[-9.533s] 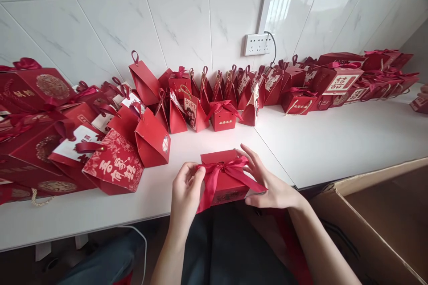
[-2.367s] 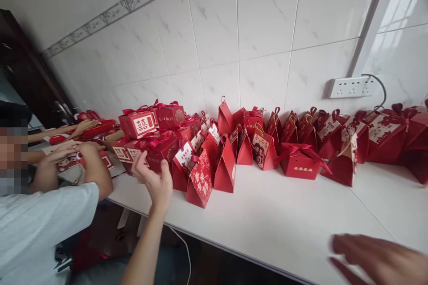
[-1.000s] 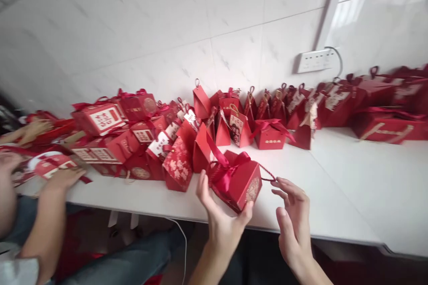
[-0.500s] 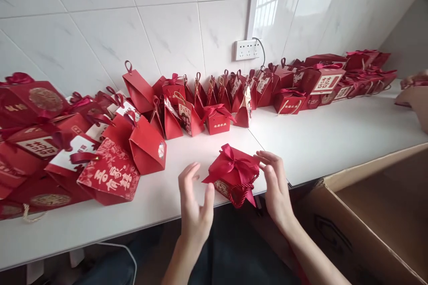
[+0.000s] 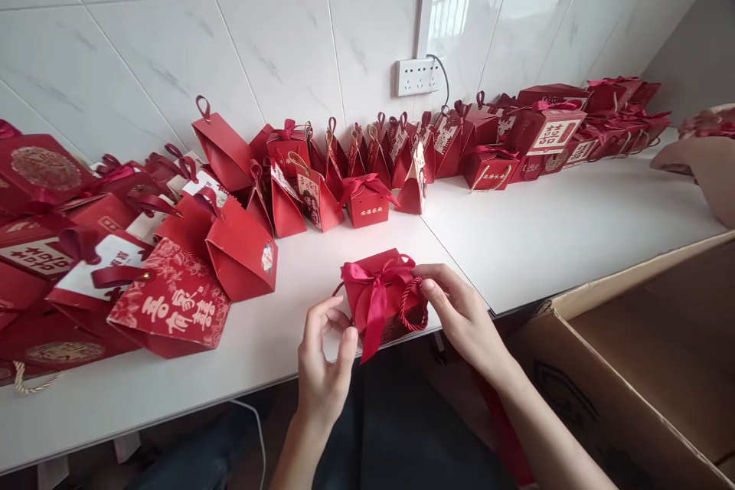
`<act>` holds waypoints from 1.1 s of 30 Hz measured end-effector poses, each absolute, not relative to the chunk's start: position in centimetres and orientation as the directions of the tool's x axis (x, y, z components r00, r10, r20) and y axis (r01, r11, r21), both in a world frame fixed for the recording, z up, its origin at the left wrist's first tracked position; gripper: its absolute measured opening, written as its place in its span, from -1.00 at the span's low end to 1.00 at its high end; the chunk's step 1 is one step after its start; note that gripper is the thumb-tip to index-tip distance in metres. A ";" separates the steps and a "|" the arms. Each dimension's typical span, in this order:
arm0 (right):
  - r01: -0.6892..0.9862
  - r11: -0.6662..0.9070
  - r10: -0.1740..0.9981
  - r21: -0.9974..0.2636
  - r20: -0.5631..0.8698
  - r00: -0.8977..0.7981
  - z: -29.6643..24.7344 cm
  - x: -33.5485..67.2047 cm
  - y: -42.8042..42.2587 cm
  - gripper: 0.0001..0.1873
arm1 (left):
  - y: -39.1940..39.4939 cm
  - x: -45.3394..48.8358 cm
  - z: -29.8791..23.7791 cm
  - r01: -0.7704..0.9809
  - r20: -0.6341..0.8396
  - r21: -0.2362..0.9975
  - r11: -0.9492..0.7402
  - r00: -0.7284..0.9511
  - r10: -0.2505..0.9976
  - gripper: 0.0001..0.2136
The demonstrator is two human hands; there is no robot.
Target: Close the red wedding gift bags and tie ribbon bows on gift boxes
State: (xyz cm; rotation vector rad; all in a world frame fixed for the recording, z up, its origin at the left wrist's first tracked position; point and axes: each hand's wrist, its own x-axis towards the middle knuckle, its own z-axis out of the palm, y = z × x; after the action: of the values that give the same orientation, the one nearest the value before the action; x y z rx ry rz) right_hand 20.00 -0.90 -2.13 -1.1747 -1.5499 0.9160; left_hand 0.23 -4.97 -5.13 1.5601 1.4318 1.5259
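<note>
A small red paper gift box (image 5: 374, 305) with a bright red satin bow (image 5: 379, 279) sits at the table's front edge. A twisted red cord handle (image 5: 412, 306) hangs at its right side. Cupped at the box's left is my left hand (image 5: 325, 356), open, thumb and fingers apart, fingertips close to the cord there. My right hand (image 5: 465, 318) has thumb and forefinger closed at the box's right corner, by the bow's loop and the cord; exactly which part is pinched is hard to see.
Finished-looking red boxes (image 5: 367, 199) line the wall, with a heap of larger ones (image 5: 172, 298) at left and more (image 5: 551, 130) at right. An open cardboard carton (image 5: 620, 383) stands at front right. Another person's hand (image 5: 697, 164) shows at the right edge.
The box has turned, so its bow tail now hangs toward me. My right hand has moved left onto the box's corner; before, both hands were open beside it.
</note>
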 end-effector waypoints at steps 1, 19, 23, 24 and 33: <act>0.288 0.274 0.962 -0.918 0.259 -0.090 -2.1 20.2 -1.0 -0.52 | -4.9 0.2 -5.1 0.298 0.363 0.906 -0.301 -0.177 0.915 -0.68; 0.426 0.361 0.928 -0.830 0.272 -0.256 -1.1 20.6 -2.0 -0.67 | -3.1 0.2 -4.4 0.337 0.254 0.910 -0.241 0.006 0.967 -0.17; 0.357 0.241 0.967 -0.902 0.192 -0.167 -1.6 21.2 -1.3 -0.68 | -2.7 -0.3 -4.5 0.216 0.169 0.961 -0.172 0.031 0.985 -0.18; 0.351 0.208 0.978 -0.913 0.184 -0.102 -1.8 21.4 -0.9 -0.66 | -2.7 -0.4 -4.7 0.199 0.171 0.965 -0.173 0.028 0.985 -0.18; 0.324 0.137 0.962 -0.936 0.204 0.182 -2.6 23.0 0.6 -0.78 | -3.0 -0.8 -4.7 0.151 0.242 0.957 -0.247 0.054 0.969 -0.27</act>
State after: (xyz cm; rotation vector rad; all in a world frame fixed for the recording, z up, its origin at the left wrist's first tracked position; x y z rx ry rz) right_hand 23.02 0.63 -2.63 -1.3904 -1.3433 0.7561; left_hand -0.78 -3.00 -4.69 1.5273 1.1703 1.2844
